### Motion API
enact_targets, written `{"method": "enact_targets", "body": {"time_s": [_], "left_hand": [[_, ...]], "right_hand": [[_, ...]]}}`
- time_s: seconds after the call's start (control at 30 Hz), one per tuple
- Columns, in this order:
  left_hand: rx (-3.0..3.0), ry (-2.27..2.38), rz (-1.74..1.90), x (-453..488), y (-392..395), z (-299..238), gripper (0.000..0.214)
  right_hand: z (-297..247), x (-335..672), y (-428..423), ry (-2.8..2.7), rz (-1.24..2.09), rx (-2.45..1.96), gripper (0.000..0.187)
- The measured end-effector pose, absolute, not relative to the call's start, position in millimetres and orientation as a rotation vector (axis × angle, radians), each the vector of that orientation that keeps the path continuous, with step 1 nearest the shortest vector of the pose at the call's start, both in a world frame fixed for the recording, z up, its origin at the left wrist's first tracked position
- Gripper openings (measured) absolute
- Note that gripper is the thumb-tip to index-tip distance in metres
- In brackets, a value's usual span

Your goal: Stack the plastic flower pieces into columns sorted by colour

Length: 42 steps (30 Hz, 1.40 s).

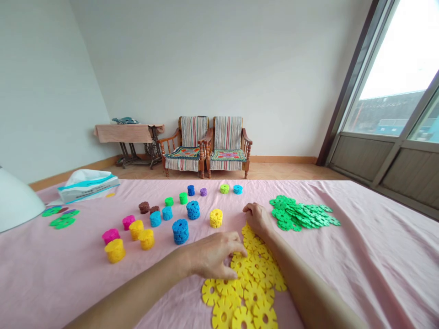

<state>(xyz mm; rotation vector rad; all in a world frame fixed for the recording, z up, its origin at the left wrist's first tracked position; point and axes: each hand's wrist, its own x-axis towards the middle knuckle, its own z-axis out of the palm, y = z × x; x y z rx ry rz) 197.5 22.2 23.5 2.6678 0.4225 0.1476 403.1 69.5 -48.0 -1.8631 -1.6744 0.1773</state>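
A spread pile of yellow notched plastic discs [255,294] lies on the pink cloth in front of me. My left hand [216,255] is over the pile's left side, thumb and fingers apart, fingertips close to the discs. At the pile's far end, my right hand [259,220] has its fingers curled down together. What its fingertips hold, if anything, is hidden. Beyond my left hand stand a stack of yellow discs [216,218] and two blue stacks, one nearer [180,231] and one farther [193,210].
A heap of green discs [302,214] lies right of my right hand. More small stacks, such as yellow [115,251], magenta [110,236] and brown [144,207], stand left. A tissue pack [88,186] and a white rounded object [17,201] are far left.
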Motion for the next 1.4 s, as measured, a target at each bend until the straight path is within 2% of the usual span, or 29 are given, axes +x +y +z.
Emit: {"method": "enact_targets", "body": {"time_s": [0.43, 0.7, 0.93, 1.4], "left_hand": [[2.800, 0.633, 0.197, 208.3, 3.1, 15.5, 0.023], [2.726, 0.929, 0.587, 197.6, 43.5, 39.0, 0.029], [2.722, 1.203, 0.511, 183.9, 100.0, 35.7, 0.032], [2.762, 1.158, 0.399, 185.9, 108.8, 24.5, 0.032]], "right_hand": [[-48.6, 403.4, 69.6, -1.672, 0.167, -1.867, 0.029], [-48.7, 402.2, 67.7, -1.673, 0.160, -1.850, 0.029], [-47.5, 402.2, 67.5, -1.670, 0.167, -1.853, 0.028], [-48.9, 402.3, 68.0, -1.666, 0.164, -1.850, 0.028]]}}
